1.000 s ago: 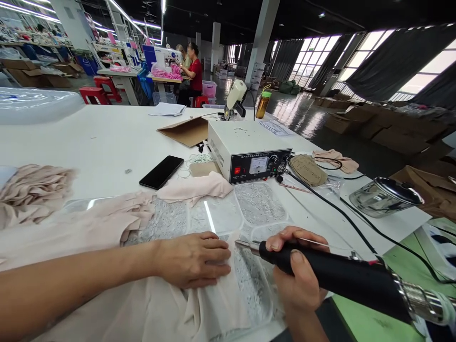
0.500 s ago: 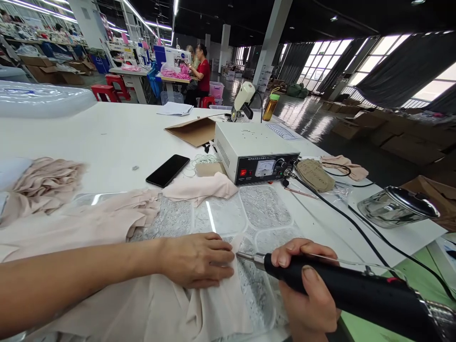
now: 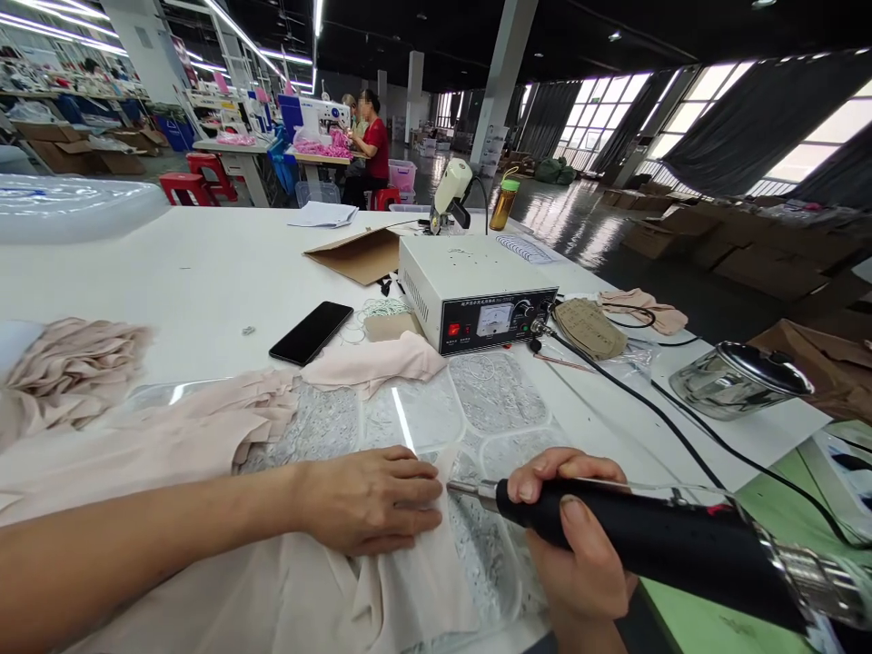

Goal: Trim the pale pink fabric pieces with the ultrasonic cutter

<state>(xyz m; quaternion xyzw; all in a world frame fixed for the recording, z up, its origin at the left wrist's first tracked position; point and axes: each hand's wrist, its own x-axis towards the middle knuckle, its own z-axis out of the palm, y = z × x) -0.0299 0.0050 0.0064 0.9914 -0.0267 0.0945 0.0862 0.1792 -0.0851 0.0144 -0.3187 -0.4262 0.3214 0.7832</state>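
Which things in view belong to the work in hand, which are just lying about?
In the work:
pale cloth, under the left hand
black tool, in the right hand
control box, cabled, probably

Lying about, apparently:
phone
bottle
lidded jar
papers

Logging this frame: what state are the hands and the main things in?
Fabric: spread, wrinkled
Black tool: held, tip at fabric edge
Left hand: flat on fabric
Right hand: gripping black tool
Control box: red switch appears lit
Phone: screen dark
Clear container: lid on
Bottle: capped
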